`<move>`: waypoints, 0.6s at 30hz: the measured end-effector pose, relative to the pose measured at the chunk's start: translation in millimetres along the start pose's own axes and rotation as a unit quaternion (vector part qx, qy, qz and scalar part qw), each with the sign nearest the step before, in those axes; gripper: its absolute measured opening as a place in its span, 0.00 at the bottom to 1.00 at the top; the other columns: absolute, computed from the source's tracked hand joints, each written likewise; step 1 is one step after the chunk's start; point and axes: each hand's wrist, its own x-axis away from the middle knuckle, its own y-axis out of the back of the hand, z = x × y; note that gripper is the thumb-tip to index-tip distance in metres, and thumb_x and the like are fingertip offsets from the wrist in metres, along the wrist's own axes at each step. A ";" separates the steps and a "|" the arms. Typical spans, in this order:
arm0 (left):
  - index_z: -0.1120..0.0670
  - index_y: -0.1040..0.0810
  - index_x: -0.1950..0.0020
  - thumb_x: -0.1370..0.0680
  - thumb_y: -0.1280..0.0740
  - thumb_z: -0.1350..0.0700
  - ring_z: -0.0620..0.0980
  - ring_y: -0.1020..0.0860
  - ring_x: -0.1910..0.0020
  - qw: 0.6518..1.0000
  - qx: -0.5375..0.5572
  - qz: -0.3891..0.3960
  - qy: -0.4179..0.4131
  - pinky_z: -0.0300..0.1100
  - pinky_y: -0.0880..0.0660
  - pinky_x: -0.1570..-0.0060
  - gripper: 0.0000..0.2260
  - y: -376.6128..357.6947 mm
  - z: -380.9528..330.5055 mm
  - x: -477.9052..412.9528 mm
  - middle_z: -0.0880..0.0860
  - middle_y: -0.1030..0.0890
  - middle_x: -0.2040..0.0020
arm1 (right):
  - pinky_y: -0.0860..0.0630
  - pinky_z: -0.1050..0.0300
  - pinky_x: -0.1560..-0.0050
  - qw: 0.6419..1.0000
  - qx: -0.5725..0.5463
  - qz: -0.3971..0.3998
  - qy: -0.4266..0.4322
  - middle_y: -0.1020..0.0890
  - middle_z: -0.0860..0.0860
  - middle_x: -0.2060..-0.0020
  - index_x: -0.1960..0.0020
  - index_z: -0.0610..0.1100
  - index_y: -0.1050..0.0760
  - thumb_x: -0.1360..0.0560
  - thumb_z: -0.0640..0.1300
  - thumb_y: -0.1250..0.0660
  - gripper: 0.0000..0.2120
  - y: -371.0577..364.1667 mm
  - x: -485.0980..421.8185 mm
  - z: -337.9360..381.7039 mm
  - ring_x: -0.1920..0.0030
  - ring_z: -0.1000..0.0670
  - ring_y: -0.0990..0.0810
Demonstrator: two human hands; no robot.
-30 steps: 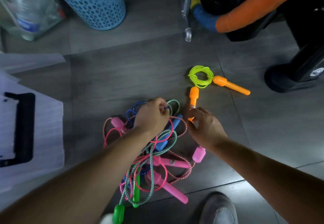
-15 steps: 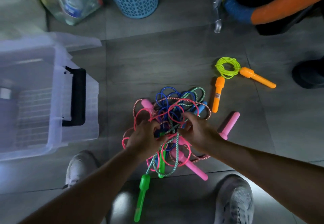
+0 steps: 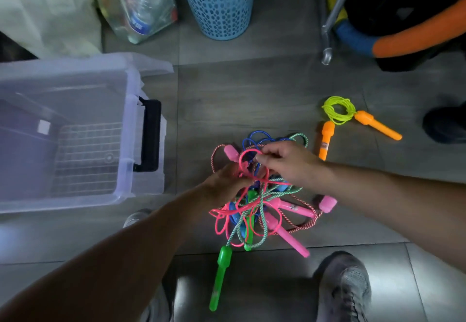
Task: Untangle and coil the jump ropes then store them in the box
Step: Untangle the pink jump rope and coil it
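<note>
A tangle of jump ropes (image 3: 254, 205) lies on the grey floor: pink, blue, green-white and red-white cords with pink, green and blue handles. My left hand (image 3: 224, 183) grips the knot from the left side. My right hand (image 3: 285, 163) pinches a pink cord loop (image 3: 243, 160) at the top of the pile. A green handle (image 3: 220, 273) trails toward me. A coiled yellow-green rope with orange handles (image 3: 339, 110) lies apart at the right. The clear plastic box (image 3: 131, 130) with a black latch stands open at the left.
A blue perforated basket (image 3: 216, 1) and a bag of plastic bottles (image 3: 136, 1) stand at the back. A metal leg (image 3: 327, 44) and blue-orange foam tubes (image 3: 393, 41) are back right. My grey shoes (image 3: 345, 289) sit near the bottom edge.
The view has swung so the box shows more fully at left. My right hand has risen from the middle of the tangle to its top and lifted a pink loop. My left hand stays in the knot.
</note>
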 end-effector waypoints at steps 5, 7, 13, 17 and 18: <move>0.54 0.18 0.46 0.28 0.26 0.50 0.52 0.23 0.55 0.981 0.173 0.089 -0.001 0.45 0.27 0.49 0.13 37.6 -32.2 57.0 0.57 0.19 0.53 | 0.17 0.49 0.59 0.991 -0.127 -0.007 -0.031 0.16 0.43 0.66 0.53 0.44 0.21 0.19 0.46 0.35 0.08 35.4 42.5 66.3 0.67 0.46 0.17; 0.57 0.18 0.46 0.26 0.28 0.48 0.56 0.22 0.52 0.976 0.202 0.077 -0.035 0.44 0.24 0.46 0.15 47.5 -50.5 85.5 0.62 0.19 0.51 | 0.18 0.43 0.54 0.993 -0.113 -0.022 -0.032 0.17 0.41 0.66 0.53 0.43 0.21 0.18 0.47 0.35 0.10 41.8 63.6 83.4 0.65 0.42 0.18; 0.63 0.22 0.46 0.16 0.39 0.55 0.57 0.20 0.63 0.982 0.172 -0.031 -0.078 0.45 0.19 0.56 0.12 58.8 -99.9 166.9 0.64 0.22 0.57 | 0.23 0.58 0.64 0.986 0.101 -0.098 0.093 0.22 0.55 0.74 0.61 0.46 0.21 0.20 0.51 0.33 0.13 39.9 140.3 137.9 0.72 0.57 0.23; 0.61 0.23 0.45 0.15 0.42 0.58 0.51 0.21 0.70 0.980 0.169 -0.031 -0.100 0.38 0.22 0.70 0.10 59.8 -124.4 218.6 0.60 0.22 0.62 | 0.32 0.62 0.65 0.940 0.170 -0.204 0.215 0.21 0.56 0.71 0.60 0.49 0.19 0.24 0.52 0.30 0.10 35.7 181.1 176.6 0.69 0.57 0.26; 0.59 0.21 0.47 0.15 0.41 0.57 0.53 0.21 0.67 0.976 0.182 -0.034 -0.111 0.39 0.24 0.68 0.10 59.7 -128.3 230.1 0.60 0.19 0.62 | 0.32 0.61 0.65 0.941 0.158 -0.207 0.216 0.21 0.55 0.71 0.61 0.50 0.19 0.24 0.52 0.29 0.09 34.4 186.5 184.0 0.69 0.57 0.26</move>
